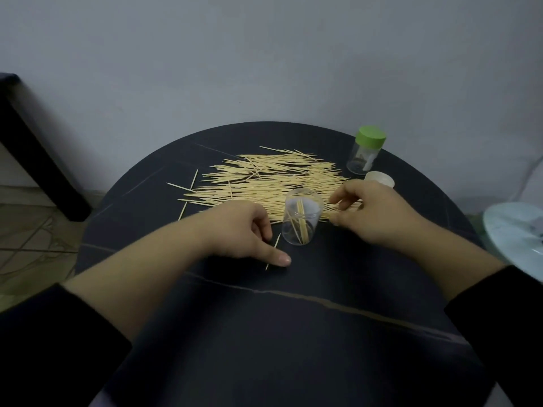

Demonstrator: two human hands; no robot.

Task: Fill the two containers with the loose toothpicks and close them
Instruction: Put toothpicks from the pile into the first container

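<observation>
The round dark table [293,333] curves away from me, and its far rim sits close to the grey wall [264,54]. The widest open stretch of it lies on my side, between my forearms. A pale round surface [514,236] comes close to the table's right rim, and a black furniture leg [29,142] stands well off to the left.

The loose toothpicks [264,180] are spread across the far middle of the table. Most have their long axes running left to right, and a few strays at the left end are angled across the rest. The open container [301,221] stands just in front of the pile between my hands, mouth up. The few toothpicks inside stand on end and lean against its wall. The green-lidded container [365,151] stands upright near the far right rim. A white lid [379,177] lies between it and my right hand.

My left hand [235,230] rests on the table left of the open container. Its fingers are curled under with nothing in them, and the thumb [279,258] lies flat. The thumb tip touches a lone toothpick [276,242] that points away from me, slightly to the right. My right hand [379,212] is blurred at the pile's near right end. Its grip is narrow, with fingers and thumb curled round the ends of some of the loose toothpicks.
</observation>
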